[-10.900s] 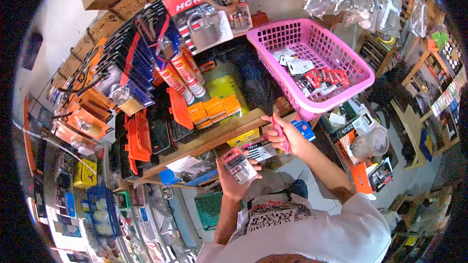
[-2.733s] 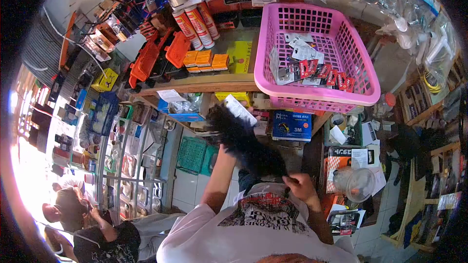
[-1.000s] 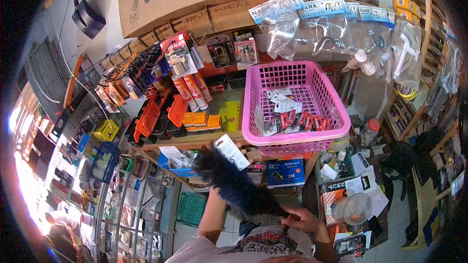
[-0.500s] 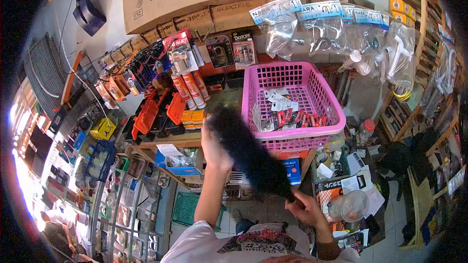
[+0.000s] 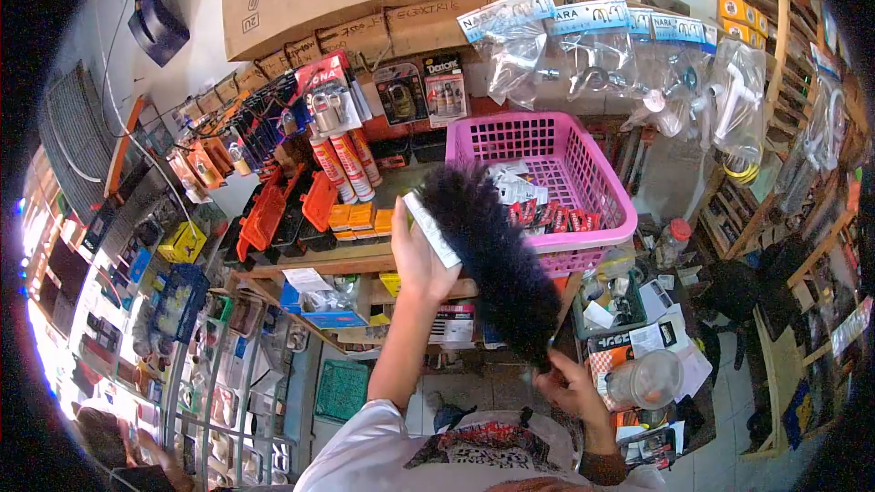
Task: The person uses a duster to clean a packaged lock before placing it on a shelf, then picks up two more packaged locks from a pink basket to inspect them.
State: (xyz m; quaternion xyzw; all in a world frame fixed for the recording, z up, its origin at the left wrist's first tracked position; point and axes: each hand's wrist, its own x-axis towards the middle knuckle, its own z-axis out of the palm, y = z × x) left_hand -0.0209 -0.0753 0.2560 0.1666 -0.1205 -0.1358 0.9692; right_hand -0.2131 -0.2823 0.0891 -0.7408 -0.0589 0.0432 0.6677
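Note:
A black fluffy duster point(image 5: 497, 260) slants across the middle of the view. My right hand point(image 5: 572, 384) is closed around its lower end, where the handle is mostly hidden. My left hand point(image 5: 421, 262) grips a narrow white box-like item point(image 5: 432, 228), whose face lies against the duster's fibres. Behind the duster stands a pink plastic basket point(image 5: 612, 235), with red-topped packets point(image 5: 556, 216) and white cards inside. Small orange boxes point(image 5: 361, 217) sit on the shelf just left of my left hand.
Sealant tubes point(image 5: 344, 164) and orange-lidded toolboxes point(image 5: 264, 214) share the shelf at left. Bagged taps point(image 5: 602, 64) hang above the basket. A clear plastic jar point(image 5: 649, 378) stands among papers at right. Glass shelving point(image 5: 219, 401) and another person point(image 5: 137, 451) are at lower left.
My left hand has risen slightly to the right, and the white item in it now shows. The duster has shifted right and steepened, covering part of the basket's left side.

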